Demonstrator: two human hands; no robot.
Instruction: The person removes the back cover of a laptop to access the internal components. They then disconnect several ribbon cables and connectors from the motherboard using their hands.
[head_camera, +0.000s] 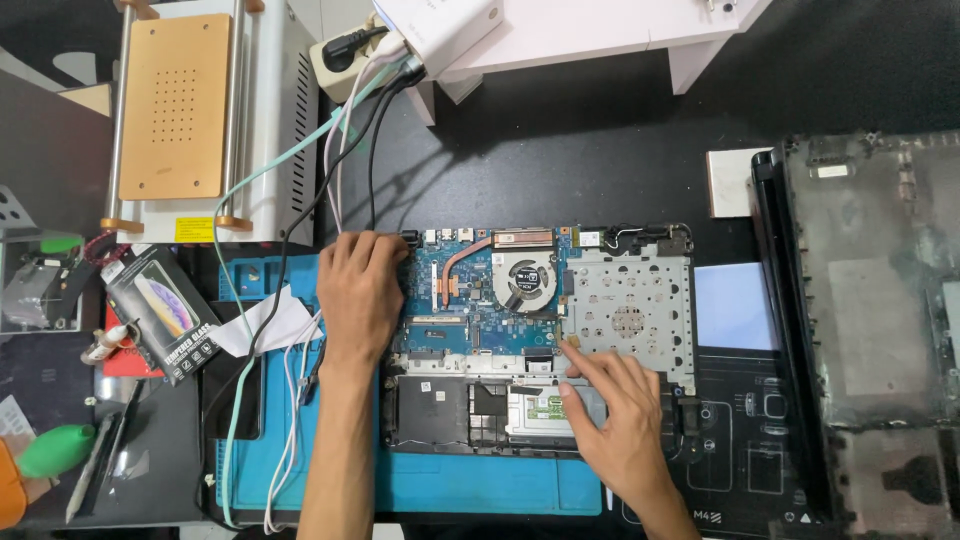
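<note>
So the opened laptop chassis (540, 340) sits dead centre of the frame on a blue work mat (480, 480), and it looks pretty far into teardown: the bottom cover (870, 290) is already off and parked at the right edge of the frame, so all the guts are exposed. Still in place as far as I can see: the blue motherboard (470, 305), the silver drive bracket (630, 310) right of centre, then the cooling fan (525, 280) with its copper heat pipe (462, 262) running off to the left. So my read is cover done, internals not pulled yet. Left hand (360, 295) lies flat with fingers spread on the left edge of the board, gripping nothing. Right hand (615, 420) comes in from lower right, index fingertip pressing a spot at the bottom-left corner of the bracket; can't tell if it's pinching anything tiny. Upper left there's a white screen separator machine (195, 120), with cables (300, 200) trailing down past the left hand.
</note>
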